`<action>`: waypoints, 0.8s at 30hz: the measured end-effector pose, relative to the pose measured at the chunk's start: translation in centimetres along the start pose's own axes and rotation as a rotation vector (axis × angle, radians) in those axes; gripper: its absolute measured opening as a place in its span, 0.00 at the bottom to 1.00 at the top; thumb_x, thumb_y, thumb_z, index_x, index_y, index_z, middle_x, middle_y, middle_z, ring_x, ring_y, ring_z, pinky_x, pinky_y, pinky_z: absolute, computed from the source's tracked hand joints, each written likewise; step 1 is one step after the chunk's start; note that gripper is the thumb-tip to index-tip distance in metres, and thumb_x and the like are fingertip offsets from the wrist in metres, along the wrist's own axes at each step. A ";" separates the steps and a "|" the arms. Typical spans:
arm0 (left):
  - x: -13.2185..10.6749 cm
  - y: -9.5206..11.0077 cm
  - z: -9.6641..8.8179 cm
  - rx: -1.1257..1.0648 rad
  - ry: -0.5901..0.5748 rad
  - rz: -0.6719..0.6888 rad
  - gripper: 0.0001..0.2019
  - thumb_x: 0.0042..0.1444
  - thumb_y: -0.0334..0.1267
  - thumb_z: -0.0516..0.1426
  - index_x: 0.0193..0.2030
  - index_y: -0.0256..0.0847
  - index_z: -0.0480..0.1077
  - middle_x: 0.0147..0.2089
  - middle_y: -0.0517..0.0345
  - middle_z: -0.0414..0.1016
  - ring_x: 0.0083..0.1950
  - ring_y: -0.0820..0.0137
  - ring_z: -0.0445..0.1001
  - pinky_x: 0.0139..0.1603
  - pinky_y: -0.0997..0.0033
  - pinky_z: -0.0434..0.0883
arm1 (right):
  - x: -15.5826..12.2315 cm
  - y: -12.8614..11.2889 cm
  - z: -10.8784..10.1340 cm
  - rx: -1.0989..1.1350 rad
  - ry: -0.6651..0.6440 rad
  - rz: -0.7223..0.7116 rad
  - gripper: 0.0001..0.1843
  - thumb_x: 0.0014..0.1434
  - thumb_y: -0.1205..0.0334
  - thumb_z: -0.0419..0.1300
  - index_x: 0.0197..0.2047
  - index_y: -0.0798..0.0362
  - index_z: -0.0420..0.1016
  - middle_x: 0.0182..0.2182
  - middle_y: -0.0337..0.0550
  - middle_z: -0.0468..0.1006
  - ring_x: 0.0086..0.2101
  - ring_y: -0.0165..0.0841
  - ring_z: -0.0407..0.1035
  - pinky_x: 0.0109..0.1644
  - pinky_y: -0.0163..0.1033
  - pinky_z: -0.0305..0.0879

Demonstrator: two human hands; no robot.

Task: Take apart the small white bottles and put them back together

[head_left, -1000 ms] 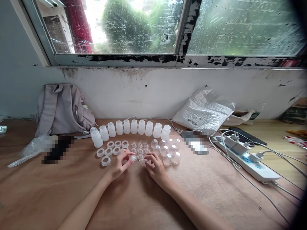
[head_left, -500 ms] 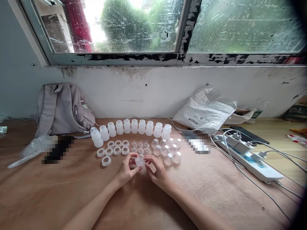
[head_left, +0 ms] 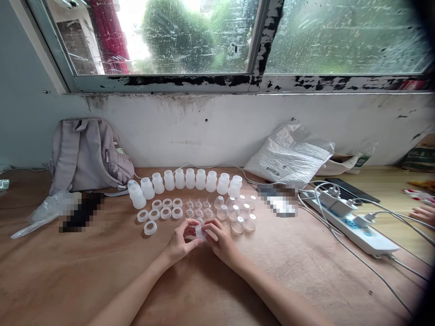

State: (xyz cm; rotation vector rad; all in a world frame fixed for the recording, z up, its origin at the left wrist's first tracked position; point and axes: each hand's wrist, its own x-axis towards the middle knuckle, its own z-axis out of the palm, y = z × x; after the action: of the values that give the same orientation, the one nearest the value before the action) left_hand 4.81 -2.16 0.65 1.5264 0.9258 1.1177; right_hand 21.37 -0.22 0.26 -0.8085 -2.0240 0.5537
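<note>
My left hand (head_left: 181, 242) and my right hand (head_left: 220, 240) meet over the brown table (head_left: 102, 271), both pinching one small clear plastic piece (head_left: 199, 231) between their fingertips. Just beyond them lie rows of parts: several white rings (head_left: 159, 212), small clear nipples (head_left: 199, 209) and clear domed caps (head_left: 238, 215). Behind those stands a curved row of several small white bottles (head_left: 190, 179).
A grey backpack (head_left: 89, 154) leans against the wall at the left, with a plastic bag (head_left: 47, 210) before it. A white bag (head_left: 288, 156) lies at the right. A power strip (head_left: 353, 226) with plugs and cables runs diagonally. Another person's fingers (head_left: 423, 213) show at the far right edge.
My hands lifted off the rows of parts and came together, pinching the small clear piece between them. Another person's fingers have appeared at the right edge.
</note>
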 end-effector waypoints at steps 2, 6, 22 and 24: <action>0.0 0.0 0.0 -0.001 -0.006 -0.001 0.17 0.47 0.35 0.58 0.44 0.39 0.60 0.40 0.53 0.69 0.43 0.67 0.71 0.44 0.65 0.70 | 0.0 0.1 0.0 0.008 -0.024 0.004 0.10 0.56 0.71 0.49 0.37 0.50 0.68 0.34 0.44 0.66 0.36 0.33 0.64 0.39 0.38 0.64; -0.1 0.0 0.0 -0.024 -0.023 -0.008 0.16 0.47 0.36 0.58 0.44 0.39 0.60 0.41 0.53 0.70 0.44 0.66 0.71 0.46 0.64 0.69 | 0.0 0.5 0.0 0.028 -0.049 0.006 0.10 0.56 0.71 0.49 0.37 0.50 0.69 0.33 0.44 0.67 0.35 0.33 0.64 0.37 0.38 0.63; 0.0 0.1 -0.2 0.119 -0.040 0.045 0.16 0.48 0.38 0.57 0.45 0.42 0.64 0.46 0.52 0.67 0.45 0.66 0.69 0.45 0.64 0.69 | -0.1 0.7 0.5 0.092 0.010 0.138 0.09 0.49 0.75 0.51 0.33 0.52 0.63 0.27 0.38 0.66 0.27 0.27 0.61 0.29 0.32 0.60; 0.0 -0.1 -0.3 0.235 -0.004 0.098 0.15 0.47 0.40 0.58 0.44 0.43 0.67 0.49 0.51 0.63 0.48 0.64 0.66 0.46 0.63 0.68 | -0.1 0.8 0.6 0.134 0.050 0.202 0.10 0.48 0.73 0.53 0.35 0.52 0.61 0.27 0.37 0.66 0.25 0.26 0.61 0.28 0.32 0.60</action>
State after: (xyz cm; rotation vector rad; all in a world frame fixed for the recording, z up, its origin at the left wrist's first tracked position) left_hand 4.48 -2.06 0.63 1.7802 1.0174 1.1047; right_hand 21.13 0.17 -0.64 -0.9406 -1.8499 0.7678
